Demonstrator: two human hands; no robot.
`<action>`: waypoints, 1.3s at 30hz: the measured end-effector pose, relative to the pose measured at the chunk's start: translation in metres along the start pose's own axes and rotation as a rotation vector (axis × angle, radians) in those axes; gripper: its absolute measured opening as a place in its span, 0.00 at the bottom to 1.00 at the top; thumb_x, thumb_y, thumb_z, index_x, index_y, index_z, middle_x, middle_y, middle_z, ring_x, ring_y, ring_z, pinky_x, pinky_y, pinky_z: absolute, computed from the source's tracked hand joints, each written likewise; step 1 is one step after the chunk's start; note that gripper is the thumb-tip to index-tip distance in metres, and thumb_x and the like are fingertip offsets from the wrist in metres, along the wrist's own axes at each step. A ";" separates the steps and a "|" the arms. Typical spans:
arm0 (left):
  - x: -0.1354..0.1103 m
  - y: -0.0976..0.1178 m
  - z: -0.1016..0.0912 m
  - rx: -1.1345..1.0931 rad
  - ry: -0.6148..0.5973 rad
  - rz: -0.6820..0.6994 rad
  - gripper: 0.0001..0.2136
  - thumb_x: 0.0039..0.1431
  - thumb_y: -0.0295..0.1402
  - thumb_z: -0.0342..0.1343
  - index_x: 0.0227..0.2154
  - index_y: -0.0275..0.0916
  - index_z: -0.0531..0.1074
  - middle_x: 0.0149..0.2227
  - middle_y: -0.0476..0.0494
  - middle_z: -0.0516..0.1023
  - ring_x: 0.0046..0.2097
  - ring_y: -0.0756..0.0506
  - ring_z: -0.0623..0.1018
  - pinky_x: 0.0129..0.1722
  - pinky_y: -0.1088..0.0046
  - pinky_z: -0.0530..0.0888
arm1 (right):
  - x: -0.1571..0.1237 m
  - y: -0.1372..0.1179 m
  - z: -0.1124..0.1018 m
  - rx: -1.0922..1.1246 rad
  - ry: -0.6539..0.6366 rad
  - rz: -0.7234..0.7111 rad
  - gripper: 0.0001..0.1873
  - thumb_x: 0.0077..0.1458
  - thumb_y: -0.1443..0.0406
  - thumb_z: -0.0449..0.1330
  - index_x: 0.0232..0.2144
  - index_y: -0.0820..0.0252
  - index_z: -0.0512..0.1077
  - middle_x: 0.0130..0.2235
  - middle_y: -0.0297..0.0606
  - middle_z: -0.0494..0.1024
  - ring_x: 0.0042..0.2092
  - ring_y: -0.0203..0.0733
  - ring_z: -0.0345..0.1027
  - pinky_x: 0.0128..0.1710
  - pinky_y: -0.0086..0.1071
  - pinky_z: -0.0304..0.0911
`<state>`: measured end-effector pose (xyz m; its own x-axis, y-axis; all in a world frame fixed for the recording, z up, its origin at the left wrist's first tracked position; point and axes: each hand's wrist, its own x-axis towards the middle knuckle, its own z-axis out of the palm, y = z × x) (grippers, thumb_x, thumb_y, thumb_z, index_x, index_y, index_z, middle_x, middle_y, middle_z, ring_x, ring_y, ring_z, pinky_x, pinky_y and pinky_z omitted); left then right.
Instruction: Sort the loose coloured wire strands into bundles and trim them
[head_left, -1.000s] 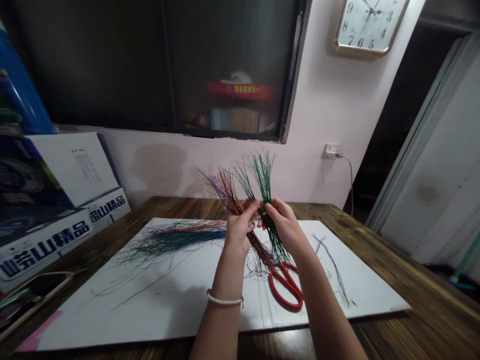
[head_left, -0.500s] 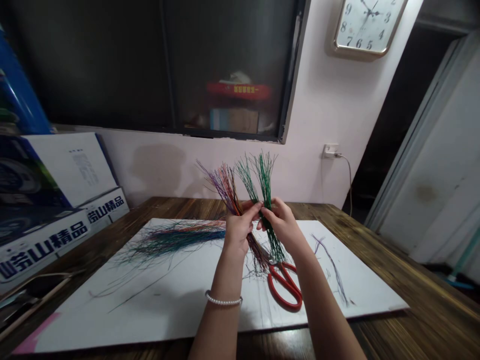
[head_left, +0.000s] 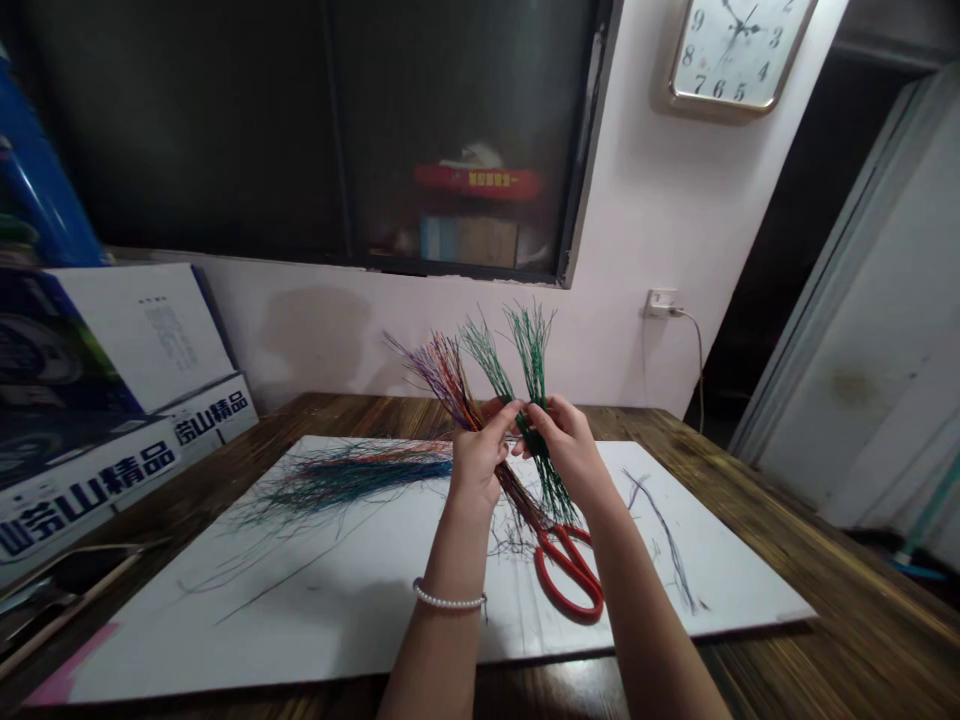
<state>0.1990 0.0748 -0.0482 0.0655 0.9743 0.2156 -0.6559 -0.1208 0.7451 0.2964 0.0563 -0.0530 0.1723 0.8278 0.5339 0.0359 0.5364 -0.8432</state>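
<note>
left hand pinches a purple-orange strand bundle, right hand pinches a green bundle, both held up mid-frame above the white board; red scissors lie just below. firm pinch low on each bundle should keep strands from slipping.

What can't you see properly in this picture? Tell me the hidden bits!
All from the head camera:
- Middle of the coloured strands: hidden by the fingers of the left hand and right hand.
- Blades of the scissors: hidden by the strands; only the red handles show.
- Clock: top cut off by the picture's edge.
- Small print on the white card: too small to read.
</note>
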 end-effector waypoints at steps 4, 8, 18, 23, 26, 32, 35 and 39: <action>0.001 -0.001 0.000 0.004 -0.016 0.019 0.13 0.34 0.31 0.69 0.25 0.31 0.75 0.15 0.54 0.69 0.13 0.60 0.56 0.12 0.82 0.51 | -0.001 -0.002 0.001 0.007 0.022 0.000 0.12 0.52 0.56 0.58 0.28 0.58 0.65 0.25 0.32 0.69 0.25 0.36 0.64 0.22 0.29 0.62; 0.002 -0.002 -0.002 0.005 -0.040 0.025 0.13 0.35 0.30 0.68 0.26 0.31 0.74 0.16 0.54 0.68 0.14 0.61 0.54 0.13 0.82 0.51 | -0.002 -0.004 0.001 0.019 0.027 -0.001 0.11 0.53 0.57 0.57 0.29 0.58 0.66 0.27 0.33 0.70 0.25 0.36 0.65 0.23 0.30 0.63; 0.001 -0.001 -0.002 0.010 -0.076 0.013 0.12 0.37 0.31 0.67 0.24 0.33 0.72 0.13 0.61 0.58 0.13 0.61 0.51 0.12 0.81 0.52 | -0.004 -0.010 0.004 0.026 -0.034 0.001 0.11 0.52 0.59 0.58 0.25 0.58 0.63 0.20 0.28 0.65 0.18 0.34 0.63 0.17 0.29 0.58; 0.001 -0.002 -0.002 0.025 -0.062 0.009 0.13 0.36 0.31 0.68 0.23 0.33 0.70 0.14 0.59 0.61 0.13 0.60 0.56 0.11 0.82 0.51 | -0.004 -0.009 0.003 0.007 -0.059 -0.002 0.11 0.51 0.59 0.58 0.25 0.59 0.64 0.18 0.27 0.65 0.17 0.32 0.62 0.16 0.27 0.54; 0.000 0.000 -0.001 0.032 -0.040 -0.009 0.14 0.36 0.32 0.68 0.26 0.32 0.72 0.15 0.58 0.62 0.13 0.60 0.58 0.11 0.82 0.51 | -0.004 -0.008 0.003 -0.001 -0.080 0.001 0.12 0.52 0.58 0.58 0.24 0.60 0.63 0.19 0.27 0.66 0.17 0.32 0.62 0.16 0.26 0.54; -0.003 0.003 0.001 0.046 0.021 -0.024 0.12 0.38 0.31 0.66 0.26 0.32 0.71 0.14 0.58 0.61 0.13 0.59 0.58 0.10 0.83 0.49 | -0.004 -0.006 0.005 -0.011 -0.104 0.008 0.13 0.54 0.58 0.56 0.24 0.59 0.61 0.20 0.27 0.66 0.17 0.30 0.61 0.16 0.26 0.54; -0.003 0.003 0.002 0.061 0.035 -0.020 0.12 0.37 0.31 0.67 0.23 0.32 0.70 0.14 0.58 0.62 0.13 0.59 0.59 0.10 0.83 0.50 | -0.004 -0.006 0.004 -0.021 -0.111 0.006 0.13 0.55 0.59 0.55 0.23 0.59 0.60 0.20 0.26 0.64 0.17 0.30 0.61 0.16 0.25 0.54; -0.002 0.001 0.001 0.085 0.047 -0.009 0.12 0.36 0.31 0.67 0.20 0.33 0.69 0.14 0.56 0.63 0.13 0.58 0.60 0.10 0.82 0.52 | -0.005 -0.007 0.005 -0.026 -0.105 0.001 0.12 0.55 0.59 0.54 0.24 0.59 0.60 0.20 0.26 0.64 0.17 0.30 0.61 0.16 0.25 0.55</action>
<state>0.1990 0.0727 -0.0469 0.0341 0.9831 0.1800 -0.5896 -0.1256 0.7979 0.2902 0.0494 -0.0492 0.0683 0.8417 0.5355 0.0613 0.5322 -0.8444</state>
